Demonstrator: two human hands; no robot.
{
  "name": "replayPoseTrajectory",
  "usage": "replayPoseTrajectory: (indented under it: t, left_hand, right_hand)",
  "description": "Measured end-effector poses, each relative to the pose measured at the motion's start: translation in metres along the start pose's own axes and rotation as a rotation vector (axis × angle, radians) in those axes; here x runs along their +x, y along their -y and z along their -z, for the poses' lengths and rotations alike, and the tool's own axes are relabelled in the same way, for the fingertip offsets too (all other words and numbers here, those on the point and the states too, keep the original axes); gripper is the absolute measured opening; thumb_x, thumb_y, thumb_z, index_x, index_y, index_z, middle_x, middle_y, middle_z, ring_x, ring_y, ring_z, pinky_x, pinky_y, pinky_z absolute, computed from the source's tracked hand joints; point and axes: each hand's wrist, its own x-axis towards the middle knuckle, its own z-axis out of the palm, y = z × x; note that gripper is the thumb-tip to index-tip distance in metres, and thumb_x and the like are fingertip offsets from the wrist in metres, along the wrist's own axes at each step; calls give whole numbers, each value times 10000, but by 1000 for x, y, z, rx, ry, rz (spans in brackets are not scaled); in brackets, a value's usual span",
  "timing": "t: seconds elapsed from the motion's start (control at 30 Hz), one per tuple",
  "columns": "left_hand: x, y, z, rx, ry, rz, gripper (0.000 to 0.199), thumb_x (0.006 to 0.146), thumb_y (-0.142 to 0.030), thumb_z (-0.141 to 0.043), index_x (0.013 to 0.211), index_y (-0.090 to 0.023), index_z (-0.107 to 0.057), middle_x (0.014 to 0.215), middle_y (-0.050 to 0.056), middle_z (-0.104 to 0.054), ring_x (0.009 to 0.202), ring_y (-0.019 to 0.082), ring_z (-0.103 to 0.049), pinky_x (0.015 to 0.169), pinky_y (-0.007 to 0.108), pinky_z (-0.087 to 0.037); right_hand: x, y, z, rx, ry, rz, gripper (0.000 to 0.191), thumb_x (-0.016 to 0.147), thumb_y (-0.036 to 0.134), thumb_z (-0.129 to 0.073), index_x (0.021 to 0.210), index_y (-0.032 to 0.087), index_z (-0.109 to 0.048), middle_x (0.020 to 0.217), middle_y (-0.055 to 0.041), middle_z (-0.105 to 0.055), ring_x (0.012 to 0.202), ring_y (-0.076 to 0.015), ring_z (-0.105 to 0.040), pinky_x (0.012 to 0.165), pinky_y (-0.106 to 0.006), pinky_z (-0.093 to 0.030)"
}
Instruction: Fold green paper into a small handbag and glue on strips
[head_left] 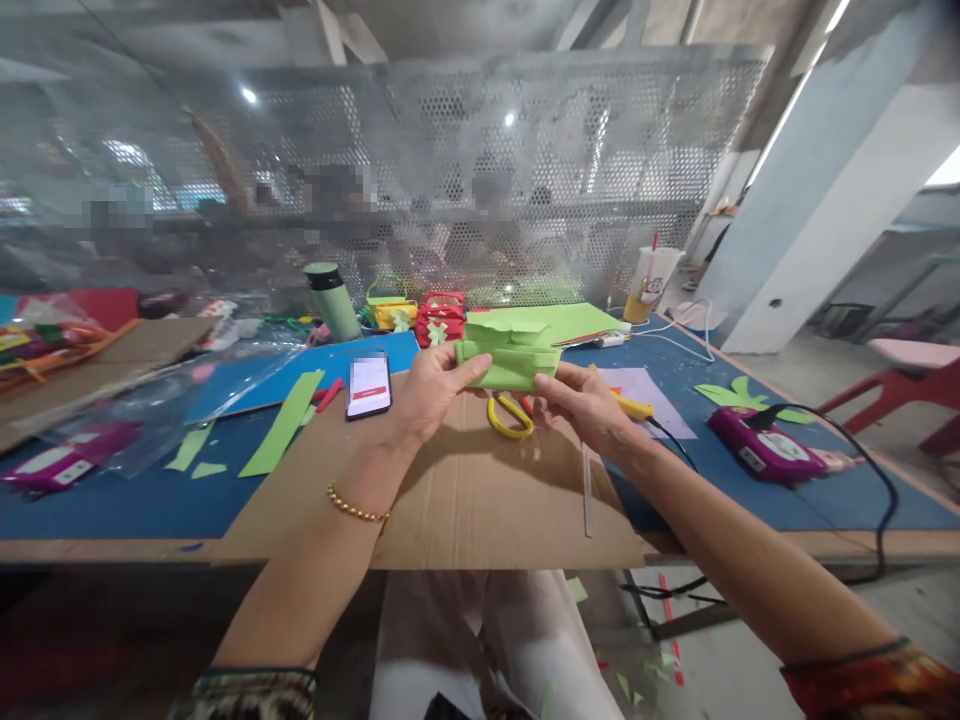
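Observation:
A small folded piece of light green material (510,362) is held up between my two hands, above a brown cardboard sheet (465,500). My left hand (442,385) pinches its left end, thumb on the near face. At its right end, my right hand (577,400) grips the lower corner with thumb and fingers. Just below the green piece lie yellow-handled scissors (511,430), partly covered by it and by my right hand. A clear glue stick (588,500) points down from beneath my right hand, near a yellow glue gun (632,406).
A phone (369,388), green strips (281,425) and a green bottle (332,302) are on the left. Small red (441,318) and yellow bags stand behind. On the right are a drink cup (651,285), a purple device (765,445) and a black cable (885,480).

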Motion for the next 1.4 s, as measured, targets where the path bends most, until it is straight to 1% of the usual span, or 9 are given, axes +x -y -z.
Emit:
replayPoseTrajectory:
  t: [0.17,0.37,0.63,0.8,0.93,1.03,1.13,1.27,1.4]
  left_hand:
    - [3,6,2,45,53,4,444,649,-508,-944,806,-152,-730,817,43,-746,751,146,-663,627,255,-561]
    - [1,4,-1,-22,88,49,505,589,-423,-996,948,-155,-764,967,73,-787,818,174,-698,700,283,-589]
    - [2,12,-2,2,-26,96,489,637,-352,-930,1053,-148,-774,1078,80,-804,894,192,-723,759,300,-590]
    - [4,17,-2,15,-23,101,483,625,-286,-880,1069,-142,-755,1095,80,-802,953,219,-735,786,313,-583]
    - [5,18,-1,24,-26,93,455,644,-267,-850,1071,-150,-744,1091,84,-798,949,212,-734,794,315,-577]
    - [5,19,-2,24,-9,99,431,637,-288,-867,1031,-157,-752,1077,75,-802,914,203,-729,778,307,-563]
    - [4,18,-5,-64,13,121,467,610,-304,-923,1023,-157,-760,1084,80,-810,955,222,-742,844,328,-570]
    - [0,16,-10,-206,93,216,500,606,-353,-973,1018,-145,-780,1100,123,-822,960,263,-767,857,372,-592]
    - [-2,20,-13,-227,118,271,473,572,-351,-990,952,-127,-819,1005,138,-836,862,274,-780,797,393,-612]
  right_hand:
    - [5,0,10,5,-39,97,550,726,677,-870,968,206,-721,763,5,-720,565,-127,-631,527,-267,-509]
    - [8,1,8,-34,-84,118,554,692,721,-873,770,207,-681,597,27,-645,464,-104,-566,441,-244,-457]
    - [7,4,3,-141,-150,128,609,633,775,-858,678,218,-616,556,33,-606,450,-100,-523,426,-252,-439]
    - [7,3,6,-125,-140,87,571,675,737,-851,790,205,-677,580,29,-637,452,-109,-554,436,-260,-465]
    - [7,4,6,-51,-101,48,589,638,682,-907,906,199,-704,657,25,-683,472,-110,-575,461,-267,-495]
    - [7,4,6,-43,-109,56,561,608,648,-941,827,191,-700,642,22,-663,494,-104,-564,464,-255,-479]
    - [8,3,7,-11,-132,55,534,569,615,-971,729,195,-683,611,33,-626,492,-92,-533,459,-246,-456]
    - [7,2,7,27,-120,18,505,535,569,-997,755,200,-731,662,21,-679,523,-94,-550,476,-241,-453]
    - [6,2,5,38,-99,-7,492,500,521,-1018,757,199,-750,754,-4,-747,632,-122,-639,589,-254,-524]
